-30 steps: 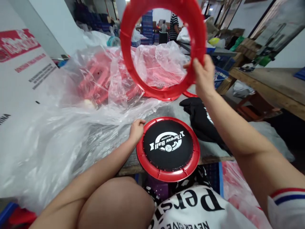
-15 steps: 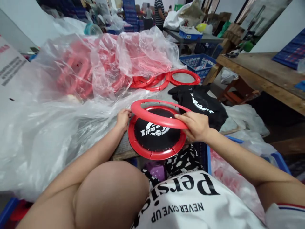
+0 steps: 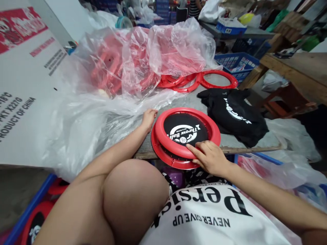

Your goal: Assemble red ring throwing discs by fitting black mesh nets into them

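Note:
A red plastic disc with a black printed fabric centre [image 3: 184,132] lies at the near edge of the grey table [image 3: 189,100]. A red ring [image 3: 163,136] now rests on top of its rim. My right hand [image 3: 208,157] presses the ring's near side, fingers curled over the rim. My left hand [image 3: 148,118] holds the disc's left edge with bent fingers. A pile of black printed fabric pieces [image 3: 236,112] lies just right of the disc.
Loose red rings [image 3: 219,79] lie at the back of the table beside a clear plastic bag [image 3: 143,61] full of red parts. A large white carton [image 3: 22,85] stands at the left. Blue crates [image 3: 236,63] and a wooden bench [image 3: 293,69] are at the right.
My right hand brought the red ring down from in front of my face and set it on the disc. My left hand stayed at the disc's left edge.

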`<state>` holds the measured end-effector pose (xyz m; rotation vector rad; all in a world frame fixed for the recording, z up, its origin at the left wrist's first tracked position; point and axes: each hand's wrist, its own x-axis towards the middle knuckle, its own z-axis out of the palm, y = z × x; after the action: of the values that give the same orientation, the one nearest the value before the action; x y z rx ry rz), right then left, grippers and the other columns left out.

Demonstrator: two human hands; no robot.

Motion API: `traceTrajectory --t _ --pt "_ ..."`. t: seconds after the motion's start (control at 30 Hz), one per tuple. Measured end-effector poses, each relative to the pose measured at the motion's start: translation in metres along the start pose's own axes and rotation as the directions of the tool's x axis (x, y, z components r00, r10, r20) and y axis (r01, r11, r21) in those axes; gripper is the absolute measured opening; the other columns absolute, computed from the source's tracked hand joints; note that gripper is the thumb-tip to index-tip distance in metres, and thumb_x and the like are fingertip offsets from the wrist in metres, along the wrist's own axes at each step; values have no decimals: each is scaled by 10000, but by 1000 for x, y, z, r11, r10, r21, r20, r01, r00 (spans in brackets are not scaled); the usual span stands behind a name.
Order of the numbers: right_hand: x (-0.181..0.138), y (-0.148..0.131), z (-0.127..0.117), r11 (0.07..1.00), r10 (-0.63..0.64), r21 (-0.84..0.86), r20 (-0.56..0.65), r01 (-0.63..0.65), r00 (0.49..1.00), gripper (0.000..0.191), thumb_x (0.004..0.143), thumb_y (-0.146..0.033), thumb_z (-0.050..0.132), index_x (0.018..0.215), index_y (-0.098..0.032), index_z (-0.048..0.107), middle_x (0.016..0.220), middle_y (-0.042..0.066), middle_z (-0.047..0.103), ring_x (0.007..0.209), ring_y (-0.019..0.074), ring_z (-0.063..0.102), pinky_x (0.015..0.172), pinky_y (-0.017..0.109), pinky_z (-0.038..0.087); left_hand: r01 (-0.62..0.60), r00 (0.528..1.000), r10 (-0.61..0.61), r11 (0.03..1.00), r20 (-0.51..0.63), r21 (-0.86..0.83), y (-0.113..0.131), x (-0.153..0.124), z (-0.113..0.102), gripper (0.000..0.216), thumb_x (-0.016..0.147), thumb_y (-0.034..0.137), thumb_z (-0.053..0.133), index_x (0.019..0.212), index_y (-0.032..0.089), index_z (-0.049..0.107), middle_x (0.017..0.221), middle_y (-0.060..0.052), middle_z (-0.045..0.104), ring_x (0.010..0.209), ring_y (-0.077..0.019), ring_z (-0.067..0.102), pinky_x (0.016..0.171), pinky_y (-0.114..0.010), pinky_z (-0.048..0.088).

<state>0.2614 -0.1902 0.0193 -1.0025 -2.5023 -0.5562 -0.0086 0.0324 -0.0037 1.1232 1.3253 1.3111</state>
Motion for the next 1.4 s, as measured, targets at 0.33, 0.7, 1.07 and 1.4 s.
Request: traceTrajectory --t 0.33,0.7,1.07,1.4 --pt "-5 -18 -6 997 -32 71 42 29 999 564 1051 -510 432 1418 -117 603 1071 157 670 910 252 511 829 382 427 3 1000 -3 997 5 80 1 -4 1 95 697 156 575 756 171 648 648 27 569 621 -138 483 645 -259 395" --pt "-12 -28 22 998 -47 56 114 41 992 452 971 -177 549 1418 -131 600 1206 179 691 993 265 580 878 412 458 -13 1000 18 984 -23 179 10 -11 0 157 675 109 561 761 171 676 756 3 651 721 -159 540 767 -274 429" --pt "16 23 -10 976 -78 203 -20 80 997 485 862 -188 553 1338 -101 590 1057 144 675 877 234 551 752 377 476 10 1000 -12 981 7 194 27 -7 -9 151 642 218 641 777 175 693 741 -19 678 729 -195 606 759 -318 469" --pt "59 83 -163 997 1 80 -119 8 993 410 884 -203 587 1293 -190 599 887 53 672 762 173 608 657 290 471 -481 567 210 870 797 112 211 -127 4 457 882 588 656 1187 257 739 1225 -78 740 1176 -303 649 1039 -401 486"
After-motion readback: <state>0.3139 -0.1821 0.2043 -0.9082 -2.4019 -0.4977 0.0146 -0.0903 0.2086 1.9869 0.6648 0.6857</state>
